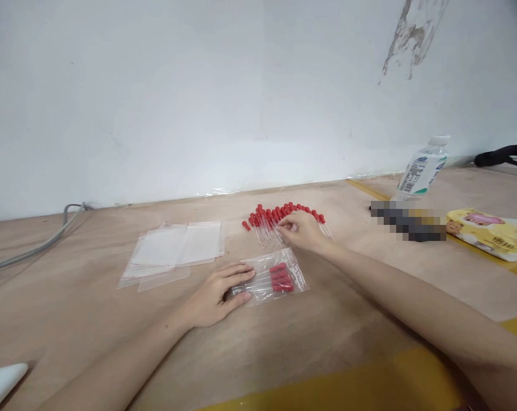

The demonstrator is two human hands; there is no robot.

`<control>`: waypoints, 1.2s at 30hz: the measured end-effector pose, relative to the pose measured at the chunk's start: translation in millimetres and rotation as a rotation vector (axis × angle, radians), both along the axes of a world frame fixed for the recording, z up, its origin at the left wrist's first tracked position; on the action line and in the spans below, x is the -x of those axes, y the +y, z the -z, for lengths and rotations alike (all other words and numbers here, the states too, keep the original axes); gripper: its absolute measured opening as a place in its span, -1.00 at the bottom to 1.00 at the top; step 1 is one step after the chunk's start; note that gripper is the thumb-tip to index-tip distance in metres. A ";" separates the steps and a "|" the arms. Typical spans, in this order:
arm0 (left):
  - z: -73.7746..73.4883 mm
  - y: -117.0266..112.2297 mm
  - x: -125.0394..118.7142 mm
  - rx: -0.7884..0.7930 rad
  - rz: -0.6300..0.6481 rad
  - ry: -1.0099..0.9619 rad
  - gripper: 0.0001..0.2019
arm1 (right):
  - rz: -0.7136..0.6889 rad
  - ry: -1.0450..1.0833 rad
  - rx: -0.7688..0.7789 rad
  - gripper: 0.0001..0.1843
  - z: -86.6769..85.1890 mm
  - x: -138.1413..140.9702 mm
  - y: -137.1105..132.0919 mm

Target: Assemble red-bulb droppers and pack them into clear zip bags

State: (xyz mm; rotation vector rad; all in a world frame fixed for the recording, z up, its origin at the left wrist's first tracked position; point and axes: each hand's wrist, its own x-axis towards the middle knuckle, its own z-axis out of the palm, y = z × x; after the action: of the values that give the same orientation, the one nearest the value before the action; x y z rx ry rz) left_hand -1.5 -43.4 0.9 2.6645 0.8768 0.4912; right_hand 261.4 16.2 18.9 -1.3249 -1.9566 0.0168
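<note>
A clear plastic bag (264, 290) lies flat on the table with several red-bulbed droppers (281, 277) inside, their bulbs at the right end. My left hand (219, 291) rests on the bag's left end, fingers and thumb apart and lying over the film. Behind the bag is a pile of more red-bulbed droppers (269, 217), clear stems pointing towards me. At the pile's near side my right hand (301, 228) is closed in a pinch on a dropper stem, its grip partly hidden. Left of the pile lies a stack of clear bags (164, 248).
On the right stand a tilted-looking clear bottle (423, 168) and a yellow packet (489, 233), beside a pixelated dark object (408, 221). A grey cable (39, 257) runs along the left. A white object (3, 385) is at the lower left. The wall (176, 103) bounds the table behind.
</note>
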 end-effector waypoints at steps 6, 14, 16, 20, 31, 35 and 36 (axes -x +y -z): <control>-1.5 -3.3 3.2 0.010 -0.003 0.018 -0.60 | 0.113 -0.400 0.121 -0.75 -14.6 72.7 39.7; -2.3 -4.0 4.2 0.004 -0.005 0.042 -0.59 | 0.256 -0.335 0.354 -0.72 -6.0 101.8 67.3; -2.1 -4.2 4.0 0.006 -0.005 0.039 -0.59 | 0.275 -0.273 0.398 -0.75 -9.3 100.7 68.7; -3.6 -5.6 3.9 0.009 -0.013 0.041 -0.59 | 0.251 -0.091 0.448 -0.78 -22.2 88.5 64.9; -1.5 -2.2 3.3 -0.006 -0.001 0.028 -0.59 | 0.004 0.934 0.190 -0.47 -7.4 -21.8 -16.3; -2.1 -2.0 3.5 0.000 -0.006 0.029 -0.59 | 0.015 1.020 0.263 -0.49 11.9 -32.0 -37.7; -2.4 -2.2 3.6 0.000 -0.005 0.032 -0.59 | 0.015 1.049 0.287 -0.52 15.6 -29.9 -40.4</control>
State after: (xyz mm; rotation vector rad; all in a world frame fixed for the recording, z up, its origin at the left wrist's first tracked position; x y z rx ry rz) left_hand -5.1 -45.6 3.3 2.6774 0.8929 0.4515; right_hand 291.4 -24.2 3.3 -1.1380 -1.0540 0.8371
